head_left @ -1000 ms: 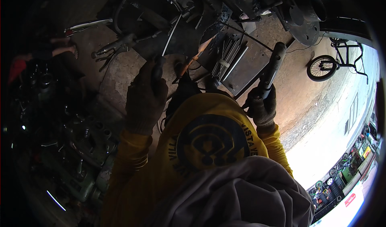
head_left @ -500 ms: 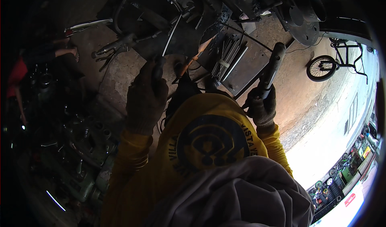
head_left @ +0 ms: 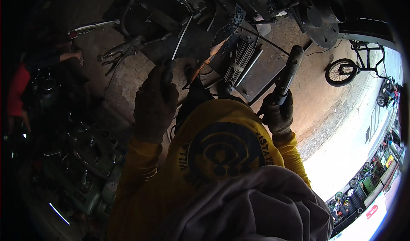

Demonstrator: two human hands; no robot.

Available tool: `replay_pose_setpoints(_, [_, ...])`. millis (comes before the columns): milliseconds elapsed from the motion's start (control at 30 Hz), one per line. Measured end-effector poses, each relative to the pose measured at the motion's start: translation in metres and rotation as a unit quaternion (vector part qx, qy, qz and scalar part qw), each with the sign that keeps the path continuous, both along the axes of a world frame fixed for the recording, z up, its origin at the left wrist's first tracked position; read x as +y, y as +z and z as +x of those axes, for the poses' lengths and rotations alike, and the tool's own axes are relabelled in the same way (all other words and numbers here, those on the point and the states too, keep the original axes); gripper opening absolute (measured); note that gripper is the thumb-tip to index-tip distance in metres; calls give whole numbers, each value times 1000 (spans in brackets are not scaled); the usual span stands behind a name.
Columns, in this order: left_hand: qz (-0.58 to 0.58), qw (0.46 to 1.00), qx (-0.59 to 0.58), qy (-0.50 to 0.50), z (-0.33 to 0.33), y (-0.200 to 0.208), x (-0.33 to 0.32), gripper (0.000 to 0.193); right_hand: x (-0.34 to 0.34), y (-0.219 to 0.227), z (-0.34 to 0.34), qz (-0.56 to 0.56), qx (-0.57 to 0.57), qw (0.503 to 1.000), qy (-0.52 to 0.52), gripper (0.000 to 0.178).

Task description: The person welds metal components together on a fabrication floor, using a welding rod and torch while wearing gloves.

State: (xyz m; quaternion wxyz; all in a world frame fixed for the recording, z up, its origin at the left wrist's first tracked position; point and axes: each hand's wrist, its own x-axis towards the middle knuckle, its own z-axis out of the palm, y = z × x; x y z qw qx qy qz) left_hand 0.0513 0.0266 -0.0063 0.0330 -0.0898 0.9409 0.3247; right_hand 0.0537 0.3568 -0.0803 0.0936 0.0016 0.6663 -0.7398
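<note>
My left hand (head_left: 156, 102), in a dark knit glove, is closed round the dark handle of a tool with a long thin shaft (head_left: 182, 38). That pale shaft points away from me toward a cluster of dark metal parts (head_left: 196, 10); whether its tip touches them I cannot tell. A grey metal tube with holes in its side (head_left: 290, 72) stands up out of my right hand (head_left: 277, 113), also gloved and wrapped round the lower end. Between the hands lie an orange-handled tool (head_left: 205, 64) and a bundle of thin rods (head_left: 240, 63).
Locking pliers (head_left: 121, 48) lie on the left. Dark pipes and a round plate with holes (head_left: 322, 33) crowd the far side. A bicycle (head_left: 341, 72) lies at right, near the bright street. Greenish machinery (head_left: 85, 189) fills the lower left; a person in red (head_left: 19, 89) is beyond it.
My hands and both held things have stayed in place. The person in red at the left has shifted slightly, and a motorbike has come into view on the street at right.
</note>
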Motion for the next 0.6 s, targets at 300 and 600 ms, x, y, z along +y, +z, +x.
replay_pose_setpoints(300, [19,1000,-17,9,-2,5,3,45,-1,3,0,-5,-13,1000,-5,52])
replay_pose_setpoints(600, [-7,1000,14,-2,3,-6,4,45,-2,4,1,-10,-26,1000,-11,53])
